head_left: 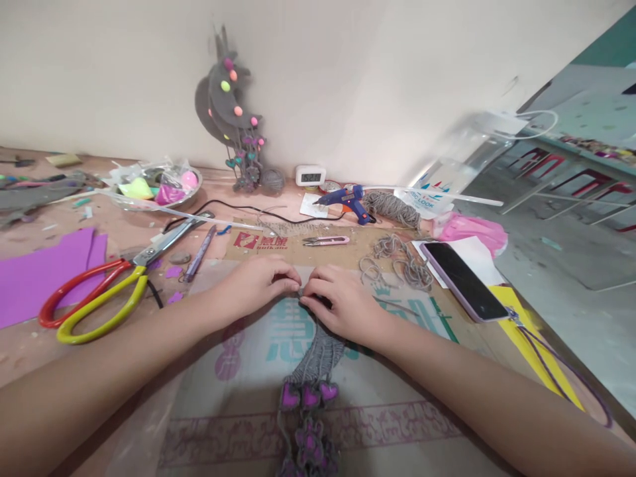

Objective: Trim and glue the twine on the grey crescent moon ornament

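Observation:
A grey yarn-wrapped piece (322, 354) lies on the plastic-covered cardboard (209, 397), with purple hearts (310, 395) and more grey and purple shapes hanging toward me. At its top end, my left hand (261, 285) pinches the grey yarn between thumb and index finger. My right hand (340, 301) pinches the same yarn end just beside it, fingertips almost touching the left ones. Part of the piece's top is hidden under the right hand. A strand of yarn runs out to the right of that hand.
Large scissors (142, 265) and purple sheets (44, 271) lie left. Small snips (326, 241), a blue glue gun (348, 199) and loose yarn (405, 262) are beyond my hands. A phone (464, 281) lies right. A decorated moon (228, 99) hangs behind.

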`<state>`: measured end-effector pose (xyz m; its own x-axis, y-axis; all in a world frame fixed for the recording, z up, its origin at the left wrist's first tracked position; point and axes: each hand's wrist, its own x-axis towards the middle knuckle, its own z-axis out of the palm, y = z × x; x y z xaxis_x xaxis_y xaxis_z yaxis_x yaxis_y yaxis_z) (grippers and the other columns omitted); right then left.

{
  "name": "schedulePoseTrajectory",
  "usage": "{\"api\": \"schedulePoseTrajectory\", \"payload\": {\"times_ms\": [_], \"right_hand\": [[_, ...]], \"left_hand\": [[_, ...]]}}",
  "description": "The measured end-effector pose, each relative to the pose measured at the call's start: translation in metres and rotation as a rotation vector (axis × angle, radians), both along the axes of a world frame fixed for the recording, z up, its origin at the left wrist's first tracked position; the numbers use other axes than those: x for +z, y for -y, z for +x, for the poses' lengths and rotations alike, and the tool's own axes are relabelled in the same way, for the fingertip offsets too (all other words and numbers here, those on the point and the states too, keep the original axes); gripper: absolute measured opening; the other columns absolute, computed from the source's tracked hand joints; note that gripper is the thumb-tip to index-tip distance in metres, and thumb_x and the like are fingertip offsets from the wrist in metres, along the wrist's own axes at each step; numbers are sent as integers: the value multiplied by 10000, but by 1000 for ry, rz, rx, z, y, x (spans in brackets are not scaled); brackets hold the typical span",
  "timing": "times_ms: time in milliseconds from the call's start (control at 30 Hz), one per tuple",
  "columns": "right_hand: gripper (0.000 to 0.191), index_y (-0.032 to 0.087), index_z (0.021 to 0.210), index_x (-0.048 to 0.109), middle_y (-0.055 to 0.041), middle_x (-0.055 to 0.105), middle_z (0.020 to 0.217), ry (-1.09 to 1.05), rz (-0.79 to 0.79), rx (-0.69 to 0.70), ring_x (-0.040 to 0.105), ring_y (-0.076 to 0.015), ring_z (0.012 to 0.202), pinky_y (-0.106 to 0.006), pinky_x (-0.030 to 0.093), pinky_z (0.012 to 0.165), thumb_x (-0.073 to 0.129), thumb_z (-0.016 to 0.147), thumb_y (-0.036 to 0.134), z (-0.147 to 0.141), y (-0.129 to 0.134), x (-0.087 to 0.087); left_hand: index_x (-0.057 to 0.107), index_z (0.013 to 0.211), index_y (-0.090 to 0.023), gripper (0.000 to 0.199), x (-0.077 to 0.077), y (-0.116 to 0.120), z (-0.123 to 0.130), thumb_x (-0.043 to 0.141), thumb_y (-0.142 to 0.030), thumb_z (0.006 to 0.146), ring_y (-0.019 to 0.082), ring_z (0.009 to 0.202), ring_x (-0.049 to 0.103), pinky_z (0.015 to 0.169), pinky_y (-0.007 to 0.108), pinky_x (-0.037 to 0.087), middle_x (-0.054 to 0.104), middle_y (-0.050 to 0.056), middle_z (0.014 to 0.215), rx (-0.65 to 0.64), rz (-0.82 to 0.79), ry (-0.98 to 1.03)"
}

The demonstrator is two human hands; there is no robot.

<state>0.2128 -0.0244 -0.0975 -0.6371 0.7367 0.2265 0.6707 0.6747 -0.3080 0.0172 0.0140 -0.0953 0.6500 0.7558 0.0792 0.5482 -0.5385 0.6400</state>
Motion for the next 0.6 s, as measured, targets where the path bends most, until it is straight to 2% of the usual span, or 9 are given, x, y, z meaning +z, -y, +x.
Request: {"api": "schedulePoseTrajectory", "payload": {"times_ms": [167,300,400,600], "right_hand": [[201,164,887,591,-64,612,875,19,-24,11,546,-179,828,-297,403,747,473,904,326,6,4,8],[174,183,963,576,-35,657,891,-55,-124,-47,590,-153,798,-271,434,725,430,924,268,16,5,14],[210,192,1043,584,-36,675,958,-89,-125,-25,609,-154,860,-281,453,773,414,929,237,21,7,10],[263,152,1092,615,-86,634,1050,-82,-8,83,571,-171,964,-319,462,867,421,923,204,23,14,-3]], "left_hand": [[672,842,-190,172,-6,-5,8,505,-225,871,163,789,595,727,273,434,654,21,820,-76,91,-36],[660,852,-194,163,-13,-8,8,501,-220,878,147,785,591,724,257,436,644,13,821,-135,96,-2],[656,857,-201,165,-15,-11,6,493,-206,881,143,803,590,734,254,436,642,8,833,-158,108,14],[650,854,-197,163,-21,-11,5,493,-224,888,139,802,577,728,252,434,630,8,840,-148,134,19]]}}
